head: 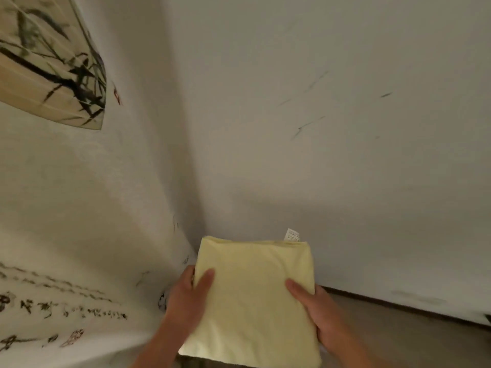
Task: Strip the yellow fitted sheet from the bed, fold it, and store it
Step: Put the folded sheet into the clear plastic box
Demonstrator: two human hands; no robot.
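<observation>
The yellow fitted sheet [255, 296] is folded into a flat, thick rectangle held up in front of me, low in the centre of the view. A small white care label [291, 235] sticks out at its far right corner. My left hand [186, 298] grips the sheet's left edge with the thumb lying on top. My right hand [316, 309] grips the right edge the same way, thumb on top. The fingers of both hands are hidden under the fabric. The bed is out of view.
A white wall [332, 115] fills the right and centre, meeting a wall with an ink bamboo and calligraphy mural [53, 65] on the left at a corner. A dark baseboard [398, 306] and brownish floor [425, 338] run along the lower right.
</observation>
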